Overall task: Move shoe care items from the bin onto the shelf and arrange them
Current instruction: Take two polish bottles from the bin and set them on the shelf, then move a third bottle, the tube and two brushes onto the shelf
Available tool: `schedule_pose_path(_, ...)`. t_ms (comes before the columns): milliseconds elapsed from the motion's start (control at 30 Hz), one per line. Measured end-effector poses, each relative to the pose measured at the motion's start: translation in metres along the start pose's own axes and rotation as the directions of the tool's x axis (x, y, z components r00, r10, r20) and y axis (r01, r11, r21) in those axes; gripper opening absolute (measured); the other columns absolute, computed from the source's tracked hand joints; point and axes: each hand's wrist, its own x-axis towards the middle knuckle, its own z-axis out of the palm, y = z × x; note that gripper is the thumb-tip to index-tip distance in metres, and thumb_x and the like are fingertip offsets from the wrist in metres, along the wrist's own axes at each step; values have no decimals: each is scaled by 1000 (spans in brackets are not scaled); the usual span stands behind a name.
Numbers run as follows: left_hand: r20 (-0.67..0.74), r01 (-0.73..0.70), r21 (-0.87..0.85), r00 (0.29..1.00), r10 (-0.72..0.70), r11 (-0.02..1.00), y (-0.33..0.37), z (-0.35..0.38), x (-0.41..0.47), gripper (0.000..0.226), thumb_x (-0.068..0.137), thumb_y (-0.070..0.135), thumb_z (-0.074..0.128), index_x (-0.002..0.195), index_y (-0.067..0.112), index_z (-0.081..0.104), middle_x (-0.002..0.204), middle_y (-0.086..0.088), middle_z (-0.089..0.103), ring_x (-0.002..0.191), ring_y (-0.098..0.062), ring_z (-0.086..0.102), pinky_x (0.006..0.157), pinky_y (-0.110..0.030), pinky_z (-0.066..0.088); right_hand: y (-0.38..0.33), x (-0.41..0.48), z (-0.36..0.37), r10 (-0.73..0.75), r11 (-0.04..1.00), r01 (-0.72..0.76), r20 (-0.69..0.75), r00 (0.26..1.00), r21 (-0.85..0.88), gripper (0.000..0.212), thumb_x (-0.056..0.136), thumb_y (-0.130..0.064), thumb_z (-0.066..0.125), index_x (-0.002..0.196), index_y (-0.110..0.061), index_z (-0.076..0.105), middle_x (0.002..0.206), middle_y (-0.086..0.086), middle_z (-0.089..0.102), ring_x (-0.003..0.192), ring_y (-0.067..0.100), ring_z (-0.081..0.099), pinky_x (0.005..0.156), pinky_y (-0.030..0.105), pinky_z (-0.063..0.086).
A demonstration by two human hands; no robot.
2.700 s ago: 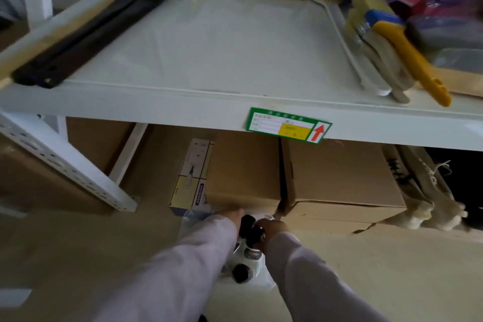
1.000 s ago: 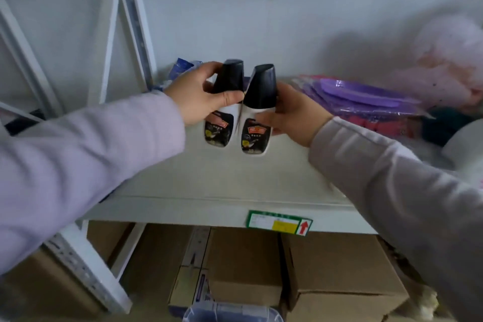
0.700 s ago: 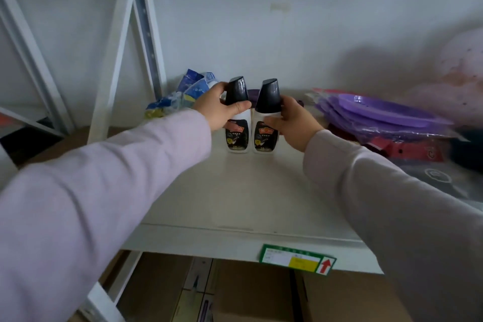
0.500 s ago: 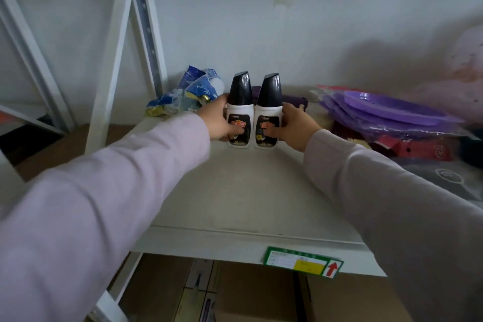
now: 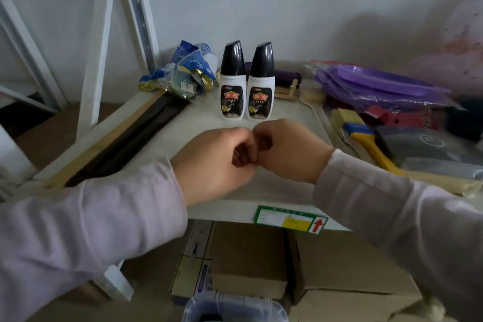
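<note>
Two white shoe polish bottles with black caps stand upright side by side at the back middle of the white shelf, the left bottle touching the right bottle. My left hand and my right hand hover close together over the shelf's front part, well in front of the bottles. Both hands have their fingers curled in and hold nothing. The clear plastic bin sits on the floor below, at the bottom edge of the view.
Blue and gold packets lie left of the bottles. Long black and wooden shoehorns run along the left edge. Purple plastic items, brushes with a yellow handle and dark pouches fill the right. Cardboard boxes sit under the shelf.
Both hands lifted the two bottles from the bin, stood them at the back of the shelf, let go, and drew back toward the front edge with fingers curled.
</note>
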Motion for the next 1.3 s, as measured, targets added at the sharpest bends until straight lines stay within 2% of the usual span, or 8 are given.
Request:
schedule_pose_path(200,139,5,-12,990,-3,1000,13,6,-40,21,77,26,73,70,35,55,72,13,63,67,-4,59,61,-5,43,-2,-56,19,-69,994,69,-6,998,88,11,79,-17,61,75,-27,62,68,-11,58,72,13,57,61,20,43)
schedule_pose_path(400,334,85,8,939,-83,996,-5,44,-89,5,72,41,72,73,39,68,67,21,66,70,3,64,62,-6,45,14,-117,80,-86,976,96,-59,995,195,19,78,-13,63,92,-22,72,76,-11,65,74,3,56,66,7,42)
schedule_pose_path(567,597,179,147,768,-232,973,-56,135,-129,19,82,29,68,101,25,69,98,7,73,90,-11,67,83,-27,54,56,-142,186,79,987,-134,465,882,85,27,91,-18,50,112,-29,62,109,-4,68,92,12,62,88,27,52)
schedule_pose_path(767,751,127,288,584,-307,949,-90,215,-169,29,84,25,63,113,27,63,119,5,66,108,-16,62,81,-19,42,91,-168,270,134,976,-216,709,692,27,38,84,-12,60,118,-29,59,118,-2,66,98,12,61,99,29,48)
schedule_pose_path(933,820,61,380,441,-367,923,-97,252,-179,48,81,32,71,126,25,54,129,-1,60,113,-24,60,95,-31,47,95,-176,301,144,980,-196,761,633,-22,59,79,-23,69,133,-29,45,135,3,54,124,23,50,108,36,39)
schedule_pose_path(1100,859,-69,411,364,-361,909,-103,274,-177,48,86,35,65,131,23,54,139,-4,51,123,-26,53,102,-34,43,89,-179,316,170,966,-258,734,657,7,49,86,-24,58,132,-30,41,130,5,56,118,26,52,102,36,43)
schedule_pose_path(1200,832,-171,418,468,-299,892,-116,280,-175,24,89,28,60,109,16,67,116,-6,67,113,-25,62,94,-33,48,92,-179,317,196,947,-318,711,675,40,45,86,-25,58,129,-26,44,129,6,56,118,25,53,102,35,43)
schedule_pose_path(1300,809,-74,387,505,-300,919,-116,282,-175,12,89,19,59,93,13,69,96,-7,71,93,-24,68,84,-29,51,93,-178,318,222,934,-353,693,686,51,41,85,-24,62,124,-21,50,127,6,58,117,24,54,103,33,42)
